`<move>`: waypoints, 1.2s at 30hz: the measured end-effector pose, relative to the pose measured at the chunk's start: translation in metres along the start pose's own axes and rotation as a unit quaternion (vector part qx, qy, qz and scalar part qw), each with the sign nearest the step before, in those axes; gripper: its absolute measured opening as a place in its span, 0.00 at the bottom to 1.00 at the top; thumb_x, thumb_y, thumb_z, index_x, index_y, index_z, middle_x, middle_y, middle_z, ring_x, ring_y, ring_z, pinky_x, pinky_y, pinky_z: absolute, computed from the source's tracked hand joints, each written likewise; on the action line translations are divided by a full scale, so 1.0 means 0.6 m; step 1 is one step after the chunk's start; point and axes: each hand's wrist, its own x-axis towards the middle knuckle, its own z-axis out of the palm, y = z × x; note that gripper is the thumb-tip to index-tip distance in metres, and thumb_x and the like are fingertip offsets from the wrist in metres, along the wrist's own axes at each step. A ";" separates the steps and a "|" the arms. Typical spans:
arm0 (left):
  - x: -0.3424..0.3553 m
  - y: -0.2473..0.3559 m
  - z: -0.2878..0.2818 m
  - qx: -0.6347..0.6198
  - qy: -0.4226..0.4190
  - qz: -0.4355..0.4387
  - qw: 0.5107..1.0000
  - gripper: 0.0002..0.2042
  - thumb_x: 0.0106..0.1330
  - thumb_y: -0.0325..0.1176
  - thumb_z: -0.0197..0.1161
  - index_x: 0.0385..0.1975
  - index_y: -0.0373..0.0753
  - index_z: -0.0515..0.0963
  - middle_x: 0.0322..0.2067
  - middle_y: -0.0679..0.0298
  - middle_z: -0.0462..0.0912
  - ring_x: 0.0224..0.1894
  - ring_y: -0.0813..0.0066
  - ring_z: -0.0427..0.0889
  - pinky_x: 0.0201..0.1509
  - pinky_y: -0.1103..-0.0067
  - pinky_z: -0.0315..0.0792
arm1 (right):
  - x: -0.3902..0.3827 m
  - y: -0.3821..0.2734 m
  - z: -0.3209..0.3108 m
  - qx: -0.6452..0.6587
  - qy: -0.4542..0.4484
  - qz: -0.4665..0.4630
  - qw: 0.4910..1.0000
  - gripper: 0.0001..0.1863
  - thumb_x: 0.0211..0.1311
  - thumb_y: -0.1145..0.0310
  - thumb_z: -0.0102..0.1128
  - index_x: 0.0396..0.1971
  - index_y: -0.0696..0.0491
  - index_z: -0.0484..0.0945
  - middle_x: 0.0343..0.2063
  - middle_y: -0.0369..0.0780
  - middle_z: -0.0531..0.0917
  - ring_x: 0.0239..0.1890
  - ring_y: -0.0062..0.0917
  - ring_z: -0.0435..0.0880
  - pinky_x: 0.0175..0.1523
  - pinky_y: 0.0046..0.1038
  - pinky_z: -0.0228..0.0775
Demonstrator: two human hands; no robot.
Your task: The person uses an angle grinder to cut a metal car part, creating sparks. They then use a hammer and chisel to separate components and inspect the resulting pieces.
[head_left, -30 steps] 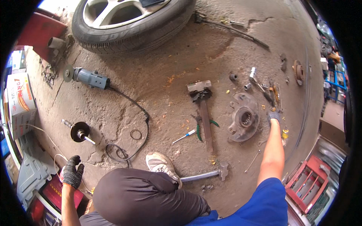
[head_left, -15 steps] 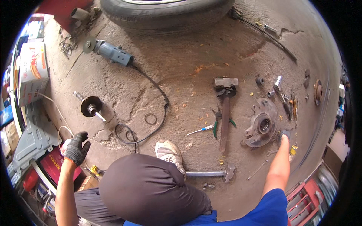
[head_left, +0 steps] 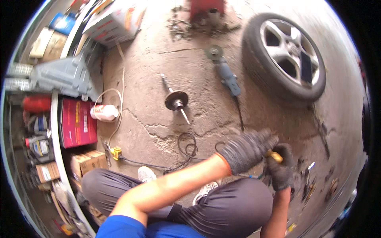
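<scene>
Both my hands wear dark grey knitted gloves and meet right of centre, above my right knee. My right hand (head_left: 279,170) is closed round a small yellow object (head_left: 276,157); its kind is hidden by the fingers. My left hand (head_left: 247,152) lies just beside it, fingers stretched toward the right hand and slightly blurred. Whether it touches the yellow object, I cannot tell. Farther left on the ground rests a shock absorber strut (head_left: 176,100) with a round dark plate and a shiny rod. An angle grinder (head_left: 228,77) lies beyond my hands.
A tyre on an alloy wheel (head_left: 254,59) lies at the far right with a phone (head_left: 305,66) on it. A white bottle (head_left: 106,113), a red box (head_left: 78,122) and shelving (head_left: 56,131) line the left. Black cable (head_left: 149,165) crosses the floor. Loose tools (head_left: 308,186) lie right.
The view has swung left. My right hand has come up from the floor with the yellow object in it. My left hand has crossed over to join it.
</scene>
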 end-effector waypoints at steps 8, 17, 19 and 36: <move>-0.267 -0.277 -0.052 -0.395 0.272 -0.319 0.817 0.12 0.65 0.31 0.61 0.45 0.36 0.74 0.38 0.59 0.81 0.39 0.65 0.80 0.47 0.70 0.76 | 0.112 0.058 0.179 0.001 -0.142 0.010 0.990 0.15 0.58 0.71 0.65 0.44 0.60 0.76 0.34 0.41 0.83 0.34 0.24 0.81 0.41 0.26 0.75; -0.318 -0.392 -0.152 -0.252 0.334 -0.448 0.790 0.21 0.61 0.35 0.69 0.48 0.31 0.72 0.43 0.55 0.82 0.45 0.67 0.81 0.52 0.75 0.74 | -0.049 0.300 0.065 -0.289 0.139 0.145 0.936 0.17 0.52 0.77 0.63 0.44 0.58 0.78 0.38 0.42 0.83 0.38 0.23 0.80 0.48 0.27 0.72; -0.307 -0.395 -0.154 -0.231 0.338 -0.461 0.787 0.22 0.60 0.36 0.69 0.49 0.31 0.71 0.43 0.53 0.82 0.46 0.64 0.82 0.51 0.73 0.75 | -0.057 0.317 0.034 -0.341 0.189 0.182 0.903 0.17 0.52 0.76 0.62 0.45 0.58 0.77 0.37 0.42 0.82 0.36 0.23 0.79 0.46 0.28 0.71; -0.266 -0.425 -0.144 -0.181 0.377 -0.407 0.812 0.21 0.57 0.35 0.71 0.46 0.33 0.72 0.38 0.51 0.84 0.42 0.61 0.84 0.48 0.71 0.77 | 0.054 0.221 0.017 -0.269 0.153 0.161 0.937 0.17 0.56 0.74 0.54 0.48 0.54 0.75 0.26 0.41 0.77 0.20 0.24 0.72 0.28 0.31 0.65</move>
